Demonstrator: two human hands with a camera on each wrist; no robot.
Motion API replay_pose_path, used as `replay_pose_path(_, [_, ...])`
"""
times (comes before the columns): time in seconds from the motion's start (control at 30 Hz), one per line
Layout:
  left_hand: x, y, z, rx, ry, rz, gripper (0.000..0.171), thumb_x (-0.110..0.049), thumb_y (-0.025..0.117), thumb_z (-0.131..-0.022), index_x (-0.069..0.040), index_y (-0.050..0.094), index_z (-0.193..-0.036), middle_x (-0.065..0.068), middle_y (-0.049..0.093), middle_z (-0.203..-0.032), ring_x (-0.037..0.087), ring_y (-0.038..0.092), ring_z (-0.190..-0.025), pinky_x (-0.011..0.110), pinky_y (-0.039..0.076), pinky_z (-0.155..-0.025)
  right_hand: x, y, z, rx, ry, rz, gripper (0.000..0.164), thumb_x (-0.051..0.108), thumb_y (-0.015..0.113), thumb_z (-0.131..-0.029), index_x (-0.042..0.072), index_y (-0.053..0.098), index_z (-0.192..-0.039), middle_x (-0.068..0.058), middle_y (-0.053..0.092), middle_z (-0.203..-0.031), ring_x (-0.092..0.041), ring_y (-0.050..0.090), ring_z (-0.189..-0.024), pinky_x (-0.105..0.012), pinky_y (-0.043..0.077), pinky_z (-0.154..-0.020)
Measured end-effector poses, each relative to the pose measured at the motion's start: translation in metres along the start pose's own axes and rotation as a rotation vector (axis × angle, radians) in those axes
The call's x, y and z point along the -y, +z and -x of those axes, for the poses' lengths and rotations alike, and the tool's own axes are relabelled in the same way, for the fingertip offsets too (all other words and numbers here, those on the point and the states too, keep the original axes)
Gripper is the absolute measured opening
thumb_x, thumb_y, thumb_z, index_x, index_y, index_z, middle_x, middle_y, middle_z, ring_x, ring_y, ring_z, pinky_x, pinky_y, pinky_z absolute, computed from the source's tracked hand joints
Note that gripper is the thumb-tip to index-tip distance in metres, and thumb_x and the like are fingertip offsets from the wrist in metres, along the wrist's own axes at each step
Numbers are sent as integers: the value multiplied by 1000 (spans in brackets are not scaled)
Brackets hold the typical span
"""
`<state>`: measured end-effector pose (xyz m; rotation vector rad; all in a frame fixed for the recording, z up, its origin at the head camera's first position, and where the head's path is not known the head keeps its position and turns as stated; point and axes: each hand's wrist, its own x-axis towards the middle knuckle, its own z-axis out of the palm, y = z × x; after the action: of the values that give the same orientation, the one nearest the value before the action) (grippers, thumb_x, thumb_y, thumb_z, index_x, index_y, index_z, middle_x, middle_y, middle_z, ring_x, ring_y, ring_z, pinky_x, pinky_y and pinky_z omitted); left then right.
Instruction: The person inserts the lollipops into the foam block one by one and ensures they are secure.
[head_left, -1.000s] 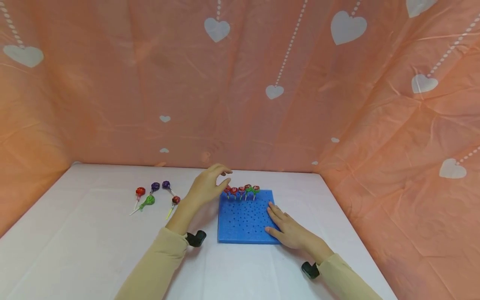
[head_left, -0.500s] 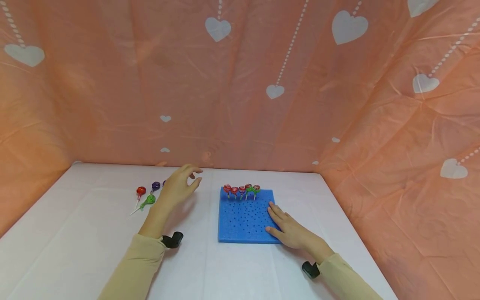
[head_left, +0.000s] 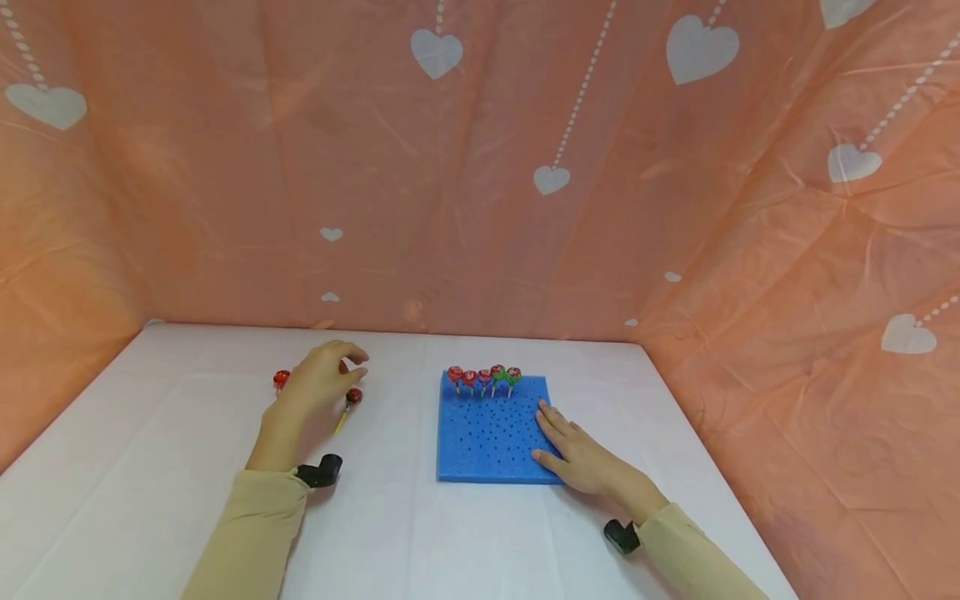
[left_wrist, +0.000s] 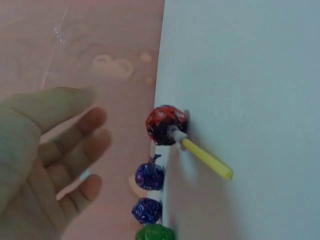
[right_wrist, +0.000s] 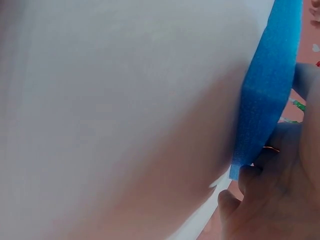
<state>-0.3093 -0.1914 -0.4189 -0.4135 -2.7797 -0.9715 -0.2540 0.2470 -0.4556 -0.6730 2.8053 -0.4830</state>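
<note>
Nothing sits in my left hand (head_left: 318,379), thumb and fingers apart near the yellow-sticked lollipop (head_left: 353,397), left of the blue board (head_left: 465,467). That lollipop lies slantwise, head away from me, stick pointing back toward me and angling from the board. My right hand (head_left: 577,458) rests on the board's right edge, probably steadying it.
</note>
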Motion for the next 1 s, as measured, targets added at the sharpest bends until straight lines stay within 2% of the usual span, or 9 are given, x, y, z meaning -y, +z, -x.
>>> replay_pose_path(0.07, [1,-1,1,37,1,3,26,-11,70,-97,1,71,-120,17,70,-112,30,66,-94,47,54,-83,0,-1,0,0,-2,-6,77,47,48,-109,2,20,-164,-13,6,-174,-36,10,-159,-59,15,-126])
replay_pose_path(0.17, [2,-3,3,110,-45,24,24,-9,69,-97,1,72,-119,16,71,-107,30,66,-95,50,54,-89,1,-2,0,0,-2,-6,76,46,49,-109,2,20,-164,-13,7,-174,-37,10,-159,-59,15,-126])
replay_pose_path(0.3, [3,-2,7,188,-90,25,21,-8,71,-96,0,72,-115,12,71,-101,28,66,-93,50,53,-89,1,-2,0,1,-2,-7,76,46,49,-109,2,20,-164,-13,7,-174,-37,10,-159,-59,15,-126])
replay_pose_path(0.5, [5,-1,12,196,-26,-15,15,-7,75,-91,1,74,-104,9,71,-90,27,66,-87,49,55,-85,2,-2,1,5,2,-18,77,47,49,-109,3,21,-164,-13,7,-174,-37,10,-159,-58,14,-126])
replay_pose_path(0.63, [4,-1,13,207,-46,-3,13,-7,74,-92,0,74,-103,8,70,-90,26,65,-87,48,54,-86,2,-2,1,-2,-9,-19,76,47,49,-109,2,21,-164,-14,8,-174,-37,10,-159,-59,14,-126])
replay_pose_path(1.0, [9,4,12,189,-15,14,9,-3,72,-92,1,72,-100,7,68,-87,23,64,-85,44,55,-82,2,-3,1,4,-4,-10,76,47,49,-109,2,21,-164,-13,7,-174,-37,11,-159,-58,15,-126])
